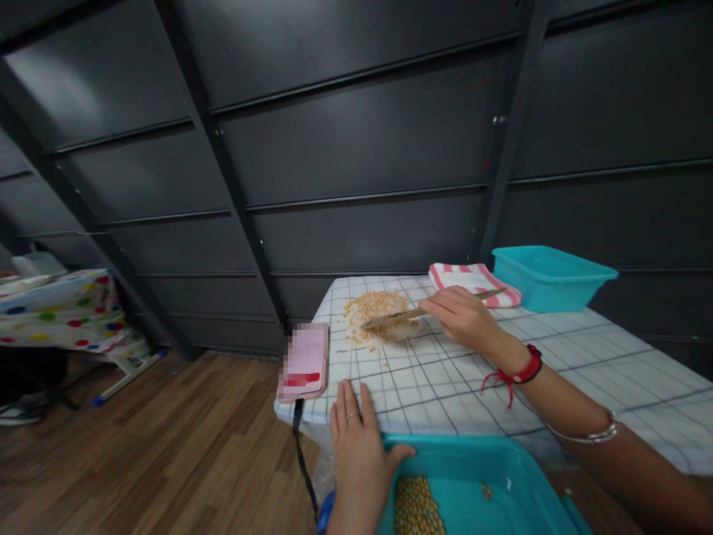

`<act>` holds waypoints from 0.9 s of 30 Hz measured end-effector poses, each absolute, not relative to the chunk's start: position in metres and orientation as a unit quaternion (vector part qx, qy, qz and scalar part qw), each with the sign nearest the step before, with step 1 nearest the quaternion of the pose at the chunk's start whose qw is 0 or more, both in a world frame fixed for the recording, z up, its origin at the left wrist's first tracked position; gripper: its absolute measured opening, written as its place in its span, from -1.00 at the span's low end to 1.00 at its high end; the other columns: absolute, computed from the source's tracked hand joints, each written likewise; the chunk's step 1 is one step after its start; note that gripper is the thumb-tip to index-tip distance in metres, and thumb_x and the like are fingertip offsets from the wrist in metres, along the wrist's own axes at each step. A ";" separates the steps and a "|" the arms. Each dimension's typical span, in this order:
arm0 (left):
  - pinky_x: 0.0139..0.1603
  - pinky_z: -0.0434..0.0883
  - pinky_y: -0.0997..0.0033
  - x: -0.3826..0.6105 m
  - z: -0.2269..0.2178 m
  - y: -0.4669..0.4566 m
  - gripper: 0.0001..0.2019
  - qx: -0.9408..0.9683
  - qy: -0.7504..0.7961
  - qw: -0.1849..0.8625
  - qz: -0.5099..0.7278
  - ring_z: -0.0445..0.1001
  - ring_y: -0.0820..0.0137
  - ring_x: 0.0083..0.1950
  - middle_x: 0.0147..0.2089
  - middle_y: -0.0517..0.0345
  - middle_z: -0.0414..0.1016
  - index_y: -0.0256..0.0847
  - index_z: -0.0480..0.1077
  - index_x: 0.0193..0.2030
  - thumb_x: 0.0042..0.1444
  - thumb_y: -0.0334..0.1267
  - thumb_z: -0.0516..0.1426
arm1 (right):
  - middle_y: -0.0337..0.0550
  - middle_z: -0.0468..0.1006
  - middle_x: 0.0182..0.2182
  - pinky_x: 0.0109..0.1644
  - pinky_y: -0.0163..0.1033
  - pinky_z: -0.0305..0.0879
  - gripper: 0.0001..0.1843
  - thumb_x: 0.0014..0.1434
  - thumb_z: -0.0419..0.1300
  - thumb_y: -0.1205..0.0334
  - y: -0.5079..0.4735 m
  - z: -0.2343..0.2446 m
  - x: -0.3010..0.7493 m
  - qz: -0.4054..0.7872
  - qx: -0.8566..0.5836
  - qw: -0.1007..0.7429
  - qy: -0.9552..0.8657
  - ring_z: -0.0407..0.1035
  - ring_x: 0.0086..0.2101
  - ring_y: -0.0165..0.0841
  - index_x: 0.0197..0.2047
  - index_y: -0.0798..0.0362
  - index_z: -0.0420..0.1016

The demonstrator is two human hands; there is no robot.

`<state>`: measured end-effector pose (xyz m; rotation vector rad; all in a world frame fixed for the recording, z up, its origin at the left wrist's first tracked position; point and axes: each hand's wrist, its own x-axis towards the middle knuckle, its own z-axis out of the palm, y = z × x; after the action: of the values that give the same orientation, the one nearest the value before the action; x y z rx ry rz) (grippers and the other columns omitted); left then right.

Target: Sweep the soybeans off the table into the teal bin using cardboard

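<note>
My right hand (465,318) is closed round a long wooden stick or spatula (415,315), whose flat end lies in a pile of yellow grains (374,312) spread on the checked tablecloth (445,379). My left hand (359,446) grips the rim of a turquoise tub (473,464) at the near table edge, thumb inside the rim and fingers outside. The tub holds more yellow grains (417,509).
A second turquoise tub (549,276) and a red-striped folded cloth (473,281) sit at the far end of the table. A pink phone (304,362) with a black cable lies at the left edge. Wooden floor and a polka-dot covered table (61,308) lie to the left.
</note>
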<state>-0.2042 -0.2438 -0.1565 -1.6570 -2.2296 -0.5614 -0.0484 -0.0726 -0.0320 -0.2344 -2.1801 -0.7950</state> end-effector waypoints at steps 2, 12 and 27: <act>0.10 0.14 -0.14 -0.204 -0.159 -0.243 -0.10 -0.576 -0.777 0.165 -0.194 0.07 -0.12 0.24 0.23 -0.46 0.09 -0.40 0.12 0.15 -0.33 0.04 0.27 | -0.15 0.47 -0.46 -0.30 -0.23 0.18 -0.63 0.09 -0.14 0.56 -0.072 -0.033 -0.046 -0.307 -0.088 0.400 -0.859 0.27 -0.39 -0.36 -0.25 0.10 0.44; 0.12 0.14 -0.08 -0.203 -0.151 -0.244 -0.13 -0.574 -0.785 0.154 -0.176 0.10 -0.09 0.23 0.23 -0.42 0.12 -0.39 0.17 0.13 -0.32 0.04 0.27 | -0.15 0.47 -0.47 -0.30 -0.24 0.17 -0.66 0.10 -0.11 0.55 -0.075 -0.039 -0.054 -0.302 -0.070 0.427 -0.849 0.27 -0.40 -0.36 -0.24 0.09 0.43; 0.11 0.16 -0.09 -0.203 -0.152 -0.243 -0.06 -0.579 -0.780 0.170 -0.166 0.11 -0.14 0.22 0.21 -0.50 0.12 -0.47 0.19 0.11 -0.41 0.05 0.32 | -0.14 0.47 -0.46 -0.32 -0.21 0.20 -0.68 0.03 -0.08 0.58 -0.075 -0.040 -0.050 -0.286 -0.007 0.445 -0.848 0.26 -0.40 -0.35 -0.21 0.13 0.35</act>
<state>-0.2033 -0.2426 -0.1523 -1.6439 -2.2166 -0.4722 -0.0500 -0.0747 -0.0403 -0.0162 -2.1019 -0.7085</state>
